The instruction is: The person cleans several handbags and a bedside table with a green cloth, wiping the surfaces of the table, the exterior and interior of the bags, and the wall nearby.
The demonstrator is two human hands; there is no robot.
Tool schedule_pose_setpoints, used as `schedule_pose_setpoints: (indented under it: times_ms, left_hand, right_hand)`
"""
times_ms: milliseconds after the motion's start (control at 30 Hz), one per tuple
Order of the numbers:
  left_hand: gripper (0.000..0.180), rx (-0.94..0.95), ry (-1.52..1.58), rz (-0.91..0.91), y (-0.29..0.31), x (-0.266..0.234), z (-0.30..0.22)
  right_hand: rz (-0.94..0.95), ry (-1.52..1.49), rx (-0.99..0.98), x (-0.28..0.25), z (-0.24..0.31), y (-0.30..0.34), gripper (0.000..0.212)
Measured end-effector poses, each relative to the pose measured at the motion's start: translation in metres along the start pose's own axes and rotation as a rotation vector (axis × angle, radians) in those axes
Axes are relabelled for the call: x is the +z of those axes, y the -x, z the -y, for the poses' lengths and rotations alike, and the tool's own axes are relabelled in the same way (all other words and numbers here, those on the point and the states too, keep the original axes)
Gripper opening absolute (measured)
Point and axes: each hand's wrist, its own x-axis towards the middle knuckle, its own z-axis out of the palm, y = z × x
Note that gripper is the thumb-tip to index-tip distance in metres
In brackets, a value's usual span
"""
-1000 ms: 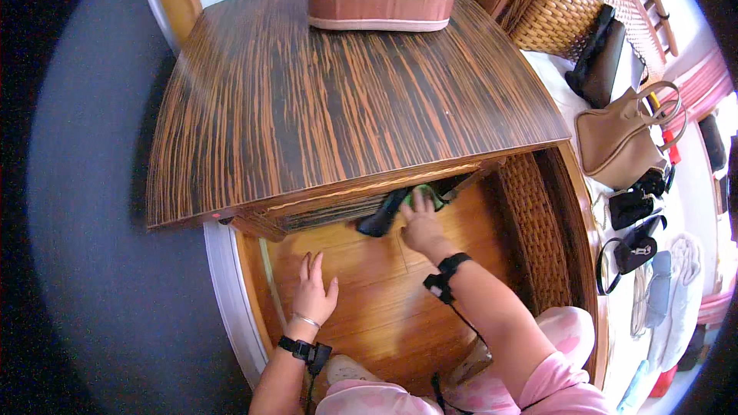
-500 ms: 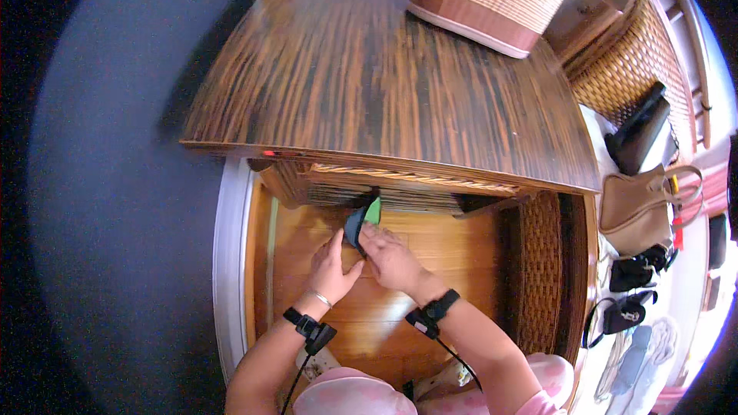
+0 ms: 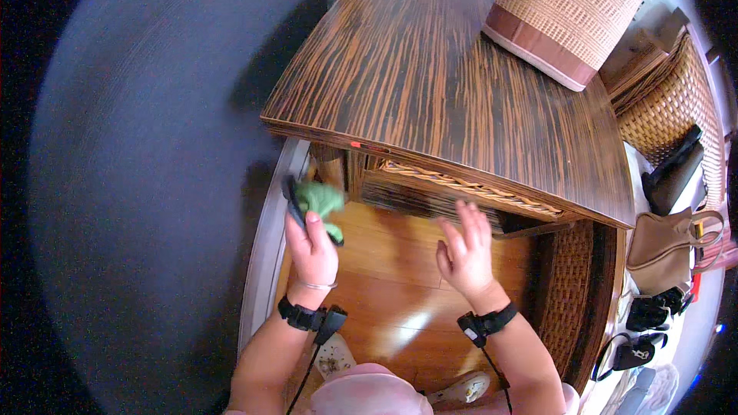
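Observation:
My left hand (image 3: 312,252) holds a green fabric piece with a dark edge (image 3: 321,198). The thumb lies on its near side and the fingers go behind it; blur hides its exact kind. The piece is up beside the left front corner of a dark-striped wooden table (image 3: 453,69). My right hand (image 3: 469,255) hovers apart from it, in front of the table's front edge. Its fingers are spread and nothing is in them. A black strap with a small device sits on each wrist.
A woven lampshade-like thing (image 3: 573,15) stands on the table. A braided trim (image 3: 461,184) runs below the tabletop. To the right lie a tan handbag (image 3: 659,253), a black bag (image 3: 653,311) and a wicker basket (image 3: 667,92). The wooden floor (image 3: 384,284) spreads below my hands.
My right hand has let go of the fabric piece and moved right, its fingers opening. My left hand has carried the piece left, and more green shows. The view has shifted.

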Motion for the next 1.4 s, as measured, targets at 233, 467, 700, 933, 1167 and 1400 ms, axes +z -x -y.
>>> schedule_pose_setpoints:
  times_ms: [233, 467, 700, 933, 1167, 1400]
  left_hand:
    - [0.036, 0.640, -0.444, 0.242, -0.048, 0.037, -0.010]
    - [0.042, 0.770, -0.604, 0.108, -0.050, 0.048, 0.030]
    - [0.049, 0.580, -0.926, 0.367, -0.018, 0.027, 0.093]
    - [0.028, 0.839, -0.902, 0.338, -0.029, 0.047, 0.040]
    - [0.033, 0.875, -0.698, 0.285, -0.021, 0.089, 0.019]
    - [0.031, 0.934, -0.714, 0.389, -0.013, 0.080, 0.033]
  right_hand:
    - [-0.184, 0.336, 0.040, -0.016, -0.024, 0.006, 0.051]
    - [0.106, 0.573, 0.011, -0.028, -0.055, 0.012, 0.064]
    - [0.102, 0.542, 0.061, -0.021, -0.042, 0.010, 0.066]
    - [0.059, 0.486, 0.039, -0.022, -0.032, 0.009, 0.059]
    - [0.061, 0.447, 0.080, -0.022, -0.026, 0.010, 0.055]
    - [0.087, 0.470, 0.072, -0.023, -0.027, 0.010, 0.055]
